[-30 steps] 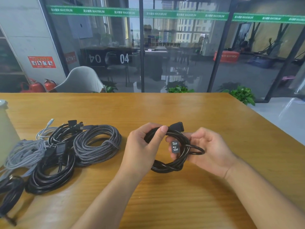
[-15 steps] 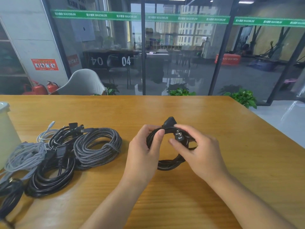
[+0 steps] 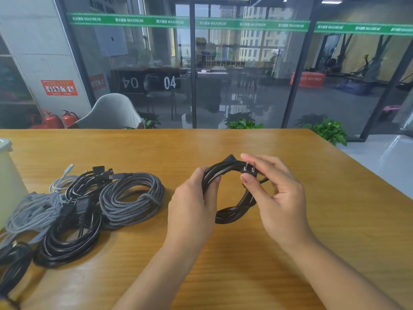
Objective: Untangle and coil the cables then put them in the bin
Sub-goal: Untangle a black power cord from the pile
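Left hand [image 3: 192,204] is gripping the black power cord coil's [image 3: 232,211] left side above the bench [image 3: 335,198]. Right hand [image 3: 279,198] is pinching its two-prong plug [image 3: 249,170] at the coil's top right.

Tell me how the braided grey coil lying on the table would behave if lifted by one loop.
The braided coil would likely sag and spill open: nothing visibly ties its loops. It is probably floppy, since the strands lie slack on the table.

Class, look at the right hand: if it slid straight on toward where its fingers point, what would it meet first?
Probably the left hand, which grips the far side of the black power cable coil; the right hand points left across it, though depth is unclear.
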`<control>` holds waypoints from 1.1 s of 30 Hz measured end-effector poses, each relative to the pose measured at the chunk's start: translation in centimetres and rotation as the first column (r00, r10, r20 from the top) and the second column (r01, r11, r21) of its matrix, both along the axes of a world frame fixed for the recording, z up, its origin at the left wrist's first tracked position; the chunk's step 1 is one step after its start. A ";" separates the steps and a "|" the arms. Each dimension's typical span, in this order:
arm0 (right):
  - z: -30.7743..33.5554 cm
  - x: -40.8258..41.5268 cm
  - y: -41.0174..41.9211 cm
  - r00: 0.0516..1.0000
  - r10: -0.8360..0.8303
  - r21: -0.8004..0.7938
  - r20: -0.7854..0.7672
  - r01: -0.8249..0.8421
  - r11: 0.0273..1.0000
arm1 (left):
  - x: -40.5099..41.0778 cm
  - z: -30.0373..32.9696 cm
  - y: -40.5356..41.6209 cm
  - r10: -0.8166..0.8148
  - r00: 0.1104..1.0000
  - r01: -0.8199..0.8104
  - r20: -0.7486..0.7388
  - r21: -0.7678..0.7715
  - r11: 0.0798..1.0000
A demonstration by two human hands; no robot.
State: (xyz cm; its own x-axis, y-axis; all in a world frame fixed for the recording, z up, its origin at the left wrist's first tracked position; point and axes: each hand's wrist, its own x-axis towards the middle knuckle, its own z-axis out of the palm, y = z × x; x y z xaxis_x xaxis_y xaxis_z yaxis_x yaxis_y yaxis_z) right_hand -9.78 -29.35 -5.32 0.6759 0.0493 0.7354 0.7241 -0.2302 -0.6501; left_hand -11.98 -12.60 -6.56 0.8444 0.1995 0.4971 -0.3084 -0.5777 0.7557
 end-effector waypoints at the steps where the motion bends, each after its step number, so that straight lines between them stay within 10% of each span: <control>1: 0.1 0.0 0.0 0.998 0.038 0.049 -0.045 -0.036 0.998 | -0.1 0.1 0.0 -0.017 1.000 0.017 -0.002 -0.014 1.000; 11: 0.3 0.8 -0.1 0.936 0.216 0.363 -0.278 -0.106 0.926 | -0.2 0.3 0.2 -0.017 1.000 0.018 0.004 -0.051 0.999; 21: 2.8 2.2 -5.1 0.940 0.073 0.648 -0.332 0.172 0.742 | -0.1 0.1 -1.2 -0.058 0.998 0.058 -0.003 0.054 0.997; 29: 1.9 2.7 -4.1 0.850 0.121 0.480 -0.513 0.167 0.861 | -0.5 0.0 -0.2 -0.121 0.993 0.121 0.007 -0.077 0.990; 33: 1.0 2.5 -3.9 0.862 -0.143 0.105 -0.486 0.221 0.970 | -0.4 -0.1 -0.3 -0.097 0.995 0.097 0.008 -0.134 0.986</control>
